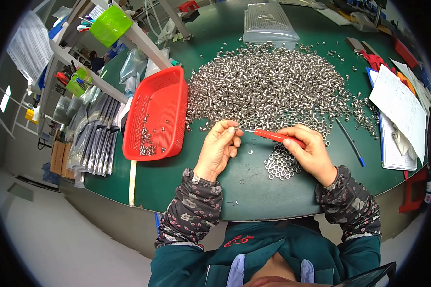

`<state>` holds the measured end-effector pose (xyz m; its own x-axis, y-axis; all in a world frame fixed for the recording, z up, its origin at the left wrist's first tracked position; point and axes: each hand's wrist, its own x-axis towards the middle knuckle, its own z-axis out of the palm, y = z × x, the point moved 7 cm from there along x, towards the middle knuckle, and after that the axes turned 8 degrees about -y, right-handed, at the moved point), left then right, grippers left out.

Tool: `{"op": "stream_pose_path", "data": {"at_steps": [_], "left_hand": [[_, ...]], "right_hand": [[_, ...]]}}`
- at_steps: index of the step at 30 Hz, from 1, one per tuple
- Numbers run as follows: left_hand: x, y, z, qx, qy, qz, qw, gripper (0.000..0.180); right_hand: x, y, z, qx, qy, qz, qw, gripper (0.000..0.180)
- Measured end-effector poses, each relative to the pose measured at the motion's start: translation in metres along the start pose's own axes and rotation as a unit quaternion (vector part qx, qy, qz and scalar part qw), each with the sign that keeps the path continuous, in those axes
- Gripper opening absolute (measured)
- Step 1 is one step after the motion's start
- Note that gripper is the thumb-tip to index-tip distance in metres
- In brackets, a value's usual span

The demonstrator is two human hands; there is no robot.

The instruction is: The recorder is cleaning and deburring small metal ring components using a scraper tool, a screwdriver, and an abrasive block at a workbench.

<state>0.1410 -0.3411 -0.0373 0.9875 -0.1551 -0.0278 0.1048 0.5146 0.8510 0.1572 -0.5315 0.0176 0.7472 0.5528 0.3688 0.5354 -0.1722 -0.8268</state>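
Between the thumb and fingertips of my left hand (219,149) is a small metal ring, mostly covered by the fingers. My right hand (312,152) is wrapped round a red-handled deburring tool (269,135). Its thin metal tip points left and meets the ring at my left fingertips. Just beyond both hands spreads a big heap of short shiny metal rings (268,79). Beside my right hand, a smaller group of rings (281,164) lies flat in one layer. A few thin curled shavings (247,167) are scattered on the green table (254,198) between my forearms.
A red plastic basket (155,103) with some metal pieces stands left of the heap. A blue-capped pen (352,143) and papers on a clipboard (400,112) lie at the right. Clear plastic trays (269,23) sit at the back, and bagged dark parts (98,136) on the left.
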Motion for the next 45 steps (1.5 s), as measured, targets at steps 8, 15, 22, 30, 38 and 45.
{"op": "stream_pose_path", "data": {"at_steps": [8,15,22,30,38,45], "left_hand": [[0.0,0.0,0.004,-0.005,-0.017,0.001,1.0,0.013],[-0.001,-0.002,0.001,-0.023,0.004,-0.017,1.0,0.014],[-0.001,0.003,0.001,-0.005,0.001,-0.002,1.0,0.016],[-0.001,0.0,-0.004,-0.045,0.018,0.005,0.999,0.012],[-0.002,-0.003,-0.006,-0.05,0.025,-0.018,0.998,0.015],[-0.002,-0.001,-0.005,-0.045,0.037,-0.015,0.998,0.015]], "right_hand": [[0.0,-0.003,0.002,-0.02,-0.009,-0.002,1.0,0.016],[-0.001,-0.007,-0.012,-0.035,0.071,-0.034,0.996,0.017],[0.0,-0.007,-0.009,-0.043,0.059,-0.028,0.997,0.016],[-0.001,-0.007,-0.01,-0.052,0.059,-0.026,0.997,0.017],[0.0,-0.007,-0.009,-0.053,0.049,-0.016,0.997,0.016],[-0.001,-0.005,-0.008,-0.046,0.046,-0.013,0.998,0.016]]}}
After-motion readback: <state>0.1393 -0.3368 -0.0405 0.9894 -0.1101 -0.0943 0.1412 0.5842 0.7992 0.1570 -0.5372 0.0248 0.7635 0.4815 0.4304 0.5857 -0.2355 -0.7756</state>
